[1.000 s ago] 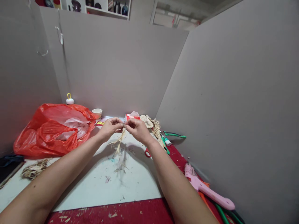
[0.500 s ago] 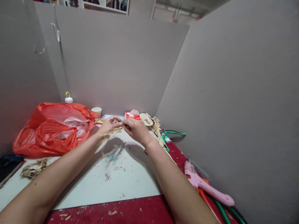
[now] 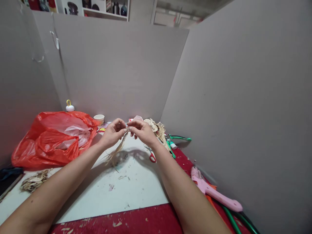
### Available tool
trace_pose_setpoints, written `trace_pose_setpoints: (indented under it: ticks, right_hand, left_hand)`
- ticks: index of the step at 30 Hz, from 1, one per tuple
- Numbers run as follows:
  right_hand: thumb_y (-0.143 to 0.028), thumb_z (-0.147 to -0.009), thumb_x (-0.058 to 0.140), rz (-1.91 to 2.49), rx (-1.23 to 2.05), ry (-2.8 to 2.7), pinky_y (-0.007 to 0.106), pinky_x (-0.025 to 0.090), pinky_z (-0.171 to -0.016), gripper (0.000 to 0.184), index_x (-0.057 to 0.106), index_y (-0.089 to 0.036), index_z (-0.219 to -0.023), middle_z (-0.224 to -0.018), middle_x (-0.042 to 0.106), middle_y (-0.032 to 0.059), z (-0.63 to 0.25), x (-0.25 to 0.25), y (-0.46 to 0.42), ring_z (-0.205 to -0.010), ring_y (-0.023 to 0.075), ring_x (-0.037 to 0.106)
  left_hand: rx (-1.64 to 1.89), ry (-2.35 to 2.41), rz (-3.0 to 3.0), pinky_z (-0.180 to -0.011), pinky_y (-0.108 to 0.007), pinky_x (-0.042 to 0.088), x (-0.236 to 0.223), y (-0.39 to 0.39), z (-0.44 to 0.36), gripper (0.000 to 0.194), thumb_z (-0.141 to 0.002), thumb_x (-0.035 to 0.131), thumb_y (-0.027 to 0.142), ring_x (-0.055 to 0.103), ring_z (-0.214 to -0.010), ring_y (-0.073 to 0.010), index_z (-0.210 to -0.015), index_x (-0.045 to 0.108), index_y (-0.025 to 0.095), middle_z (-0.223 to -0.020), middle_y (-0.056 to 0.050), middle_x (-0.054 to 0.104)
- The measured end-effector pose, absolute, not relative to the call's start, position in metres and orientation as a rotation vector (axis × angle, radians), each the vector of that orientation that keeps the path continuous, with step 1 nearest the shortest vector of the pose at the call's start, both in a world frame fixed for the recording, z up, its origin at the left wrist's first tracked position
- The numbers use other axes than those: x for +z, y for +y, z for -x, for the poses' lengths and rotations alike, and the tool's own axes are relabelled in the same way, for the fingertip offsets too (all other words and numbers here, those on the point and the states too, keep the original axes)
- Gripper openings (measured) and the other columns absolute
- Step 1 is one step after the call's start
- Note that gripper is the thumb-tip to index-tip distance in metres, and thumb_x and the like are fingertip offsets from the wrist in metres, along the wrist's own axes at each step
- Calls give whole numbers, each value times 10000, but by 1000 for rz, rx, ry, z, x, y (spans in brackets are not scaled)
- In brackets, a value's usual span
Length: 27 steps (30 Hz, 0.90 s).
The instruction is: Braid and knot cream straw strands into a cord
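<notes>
My left hand (image 3: 112,132) and my right hand (image 3: 141,130) meet fingertip to fingertip above the white board (image 3: 102,188). Both pinch the top of a small bundle of dry straw strips (image 3: 117,150). The strips hang down and to the left under my left wrist, their loose ends close to the board. Both forearms reach in from the bottom of the view.
A red plastic bag (image 3: 51,138) lies at the left, a paper cup (image 3: 99,118) behind it. Woven straw pieces (image 3: 157,129), red-handled scissors (image 3: 151,156), a green tool (image 3: 179,138) and a pink glue gun (image 3: 212,191) line the right side. Straw scraps (image 3: 32,180) sit at the left edge. Grey partitions close round.
The straw bundle hung straight down, was drawn up and flat between the hands, and now hangs slanting left. Both hands stay pinched together in about the same place.
</notes>
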State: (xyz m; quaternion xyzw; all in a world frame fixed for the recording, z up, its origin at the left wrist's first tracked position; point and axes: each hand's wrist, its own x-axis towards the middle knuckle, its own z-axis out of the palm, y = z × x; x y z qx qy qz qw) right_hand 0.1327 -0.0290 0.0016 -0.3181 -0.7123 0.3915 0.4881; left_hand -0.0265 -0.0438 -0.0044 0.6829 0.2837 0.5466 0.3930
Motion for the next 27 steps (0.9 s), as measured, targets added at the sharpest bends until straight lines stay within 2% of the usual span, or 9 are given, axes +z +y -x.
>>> trace_pose_setpoints:
  ticks: [3, 5, 12, 18, 27]
  right_hand:
    - [-310, -708, 623, 758, 1059, -1708, 211, 429, -422, 190, 614, -160, -825, -612, 573, -14, -134, 1, -29, -521, 105, 556]
    - [-319, -703, 641, 730, 1130, -1689, 214, 434, -433, 194, 615, -157, -805, -603, 577, -15, -135, 0, -28, -523, 105, 564]
    - [-310, -638, 732, 693, 1344, -1624, 204, 427, -446, 244, 653, -133, -786, -619, 612, -1, -141, -3, -24, -529, 96, 571]
    - [-290, -571, 778, 712, 1491, -1582, 192, 406, -430, 256, 657, -118, -718, -566, 610, 1, -139, -5, -25, -500, 91, 563]
    - [-265, -608, 735, 686, 1534, -1562, 179, 386, -426, 193, 633, -122, -687, -560, 598, -17, -139, -5, -26, -450, 61, 517]
  left_hand:
    - [1500, 865, -1980, -575, -216, 369, -6, -47, 27, 89, -774, 591, 242, 465, -607, -89, -771, 516, 193, -677, 27, 503]
    - [1521, 942, -2163, -627, -232, 375, -8, -49, 29, 45, -795, 556, 227, 469, -641, -105, -764, 542, 197, -706, 10, 516]
    - [1517, 955, -2522, -784, -274, 411, -19, -41, 37, 127, -837, 477, 188, 551, -793, -157, -803, 598, 210, -807, -51, 597]
    - [1630, 749, -2907, -721, -257, 470, -27, -33, 39, 172, -851, 401, 97, 592, -787, -135, -864, 547, 187, -852, -55, 629]
    - [1733, 638, -2988, -709, -248, 486, -27, -34, 37, 184, -840, 406, 55, 607, -806, -130, -914, 517, 180, -868, -60, 633]
